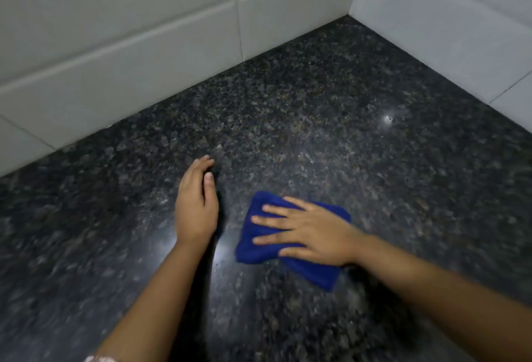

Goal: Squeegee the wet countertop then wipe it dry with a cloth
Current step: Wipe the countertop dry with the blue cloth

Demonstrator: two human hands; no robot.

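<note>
Your right hand (313, 235) lies palm down on a folded blue cloth (259, 252), fingers straight and spread, pressing it flat onto the dark speckled granite countertop (316, 102); no finger curls round the fabric. The fingertips point to your left. The cloth sits on the near middle of the counter, well apart from both walls; blue shows past the fingertips on the left and again below the wrist, where a corner sticks out toward you. Your left hand (195, 212) is just beside the cloth on its left, apart from it, with a strip of bare stone between. It is turned on edge, fingers straight and held together, pointing away from you toward the back wall, thumb lying close along them; it holds nothing. You can't tell whether its lower edge touches the stone or hangs just over it; a dark shadow runs along its right side. Both forearms are bare and come in from the bottom edge, a scrap of pale patterned fabric (98, 358) showing at the left one. A white tiled wall (144, 44) runs along the back left, a second tiled wall (460, 16) along the right; they meet in the corner at upper right. A small bright glint (387, 119) sits on the stone toward the right wall, and a softer sheen lies between your hands. The picture is blurred, so wet or dry can't be told
</note>
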